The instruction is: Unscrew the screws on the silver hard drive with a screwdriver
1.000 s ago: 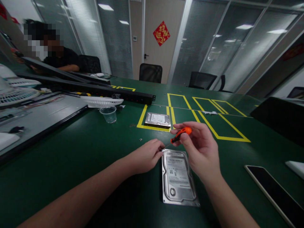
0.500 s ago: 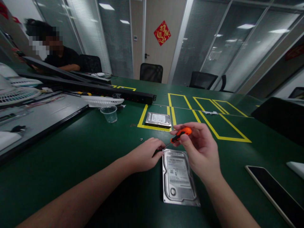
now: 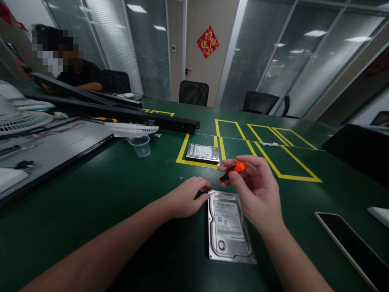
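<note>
A silver hard drive (image 3: 229, 231) lies label side up on the green table, its long side running away from me. My right hand (image 3: 258, 186) grips the orange and black handle of a screwdriver (image 3: 232, 172) between thumb and fingers. The thin shaft slants down and left to the drive's far left corner. At that corner the fingers of my left hand (image 3: 193, 197) are curled together, thumb against the drive's edge, close around the screwdriver's tip. What they pinch there is hidden. Several tiny screws (image 3: 180, 178) lie on the table beyond my left hand.
A second hard drive (image 3: 202, 152) lies inside a yellow tape outline. A clear plastic cup (image 3: 140, 146) stands to its left, near a white fan grille (image 3: 133, 129) and a long black bar (image 3: 170, 121). A phone (image 3: 349, 245) lies at right. Another person (image 3: 82, 75) sits far left.
Hardly anything differs. The screwdriver handle has turned or shifted very slightly in my right hand; the left hand and the drive keep their places.
</note>
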The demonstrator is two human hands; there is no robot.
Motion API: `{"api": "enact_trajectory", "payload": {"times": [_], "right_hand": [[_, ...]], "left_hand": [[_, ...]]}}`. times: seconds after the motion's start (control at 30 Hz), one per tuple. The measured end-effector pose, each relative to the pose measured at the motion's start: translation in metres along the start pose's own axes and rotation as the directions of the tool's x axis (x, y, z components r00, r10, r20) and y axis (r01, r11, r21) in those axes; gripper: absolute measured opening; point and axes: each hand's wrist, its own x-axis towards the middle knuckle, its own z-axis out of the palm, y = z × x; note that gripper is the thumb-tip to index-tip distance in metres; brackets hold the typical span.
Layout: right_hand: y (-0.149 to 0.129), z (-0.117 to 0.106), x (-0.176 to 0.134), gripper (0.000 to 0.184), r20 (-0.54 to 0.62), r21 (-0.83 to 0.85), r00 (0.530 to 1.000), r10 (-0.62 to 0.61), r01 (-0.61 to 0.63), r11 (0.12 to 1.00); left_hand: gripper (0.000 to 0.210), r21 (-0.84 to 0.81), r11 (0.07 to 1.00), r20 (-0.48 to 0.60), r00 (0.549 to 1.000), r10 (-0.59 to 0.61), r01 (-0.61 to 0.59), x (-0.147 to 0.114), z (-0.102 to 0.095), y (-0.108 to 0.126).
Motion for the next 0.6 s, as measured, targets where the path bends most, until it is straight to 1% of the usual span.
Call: {"api": "enact_trajectory", "payload": {"times": [0.1,0.17,0.3,0.33,0.43,0.6], "right_hand": [[0.0024,-0.0026,-0.0008,0.029,0.039,0.025,0.999,0.003,-0.004,1.0],[0.0026,-0.004,-0.0015,0.029,0.04,0.027,0.999,0.008,-0.01,1.0],[0.0002,-0.0027,-0.0015,0.015,-0.008,0.012,1.0,0.012,-0.012,1.0],[-0.0003,-0.0018,-0.0012,0.013,-0.024,0.015,1.0,0.01,-0.009,1.0],[-0.0001,-0.0007,-0.0005,0.02,-0.034,0.03,0.999,0.003,-0.002,1.0],[0.0023,-0.0031,-0.0007,0.029,0.018,0.002,1.0,0.01,-0.01,1.0]], "left_hand": [[0.016,0.003,1.0,0.005,1.0,-0.011,0.011,0.0001,-0.0008,0.0004],[0.016,-0.001,1.0,0.007,1.0,-0.016,0.016,0.0002,-0.0011,0.0003],[0.018,-0.006,1.0,0.013,1.0,-0.024,0.024,0.0002,-0.0012,0.0],[0.019,-0.005,1.0,0.017,1.0,-0.025,0.025,0.0002,-0.0013,0.0001],[0.019,-0.005,1.0,0.02,0.999,-0.027,0.027,0.0003,-0.0019,0.0011],[0.017,0.003,0.999,0.02,0.999,-0.034,0.034,0.0006,-0.003,0.0029]]}}
